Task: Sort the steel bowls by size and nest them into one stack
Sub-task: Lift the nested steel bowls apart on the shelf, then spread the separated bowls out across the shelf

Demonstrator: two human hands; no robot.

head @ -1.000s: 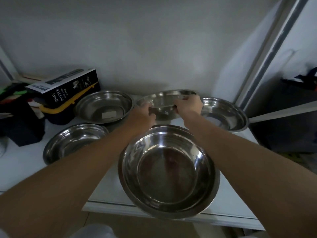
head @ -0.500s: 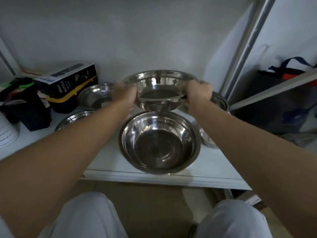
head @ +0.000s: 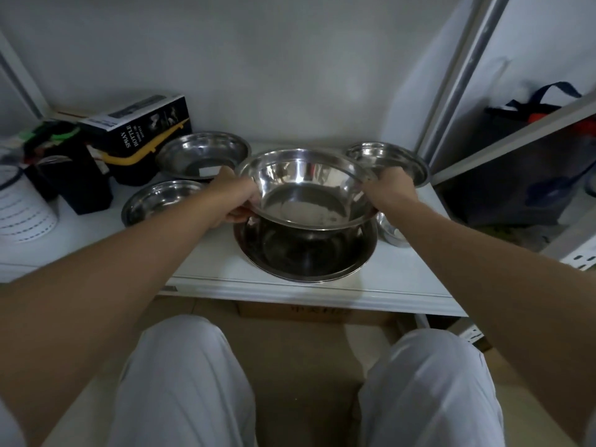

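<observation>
I hold a steel bowl (head: 306,185) by its rim, my left hand (head: 233,198) on its left side and my right hand (head: 392,188) on its right side. It hangs just above the largest steel bowl (head: 306,256), which sits near the shelf's front edge. Two more bowls lie to the left, one at the back (head: 203,154) and one nearer (head: 161,201). Another bowl (head: 387,161) sits at the back right. Part of a small bowl (head: 392,230) shows under my right wrist.
A black spray-bottle box (head: 142,127) on a yellow-trimmed case stands at the back left, beside a black container (head: 87,185) and a white cup (head: 22,208). The white shelf (head: 209,269) ends at a metal upright (head: 458,82) on the right. My knees are below.
The held bowl has come toward me and down, from well above the big bowl to just over it. The camera view has pulled back and down.
</observation>
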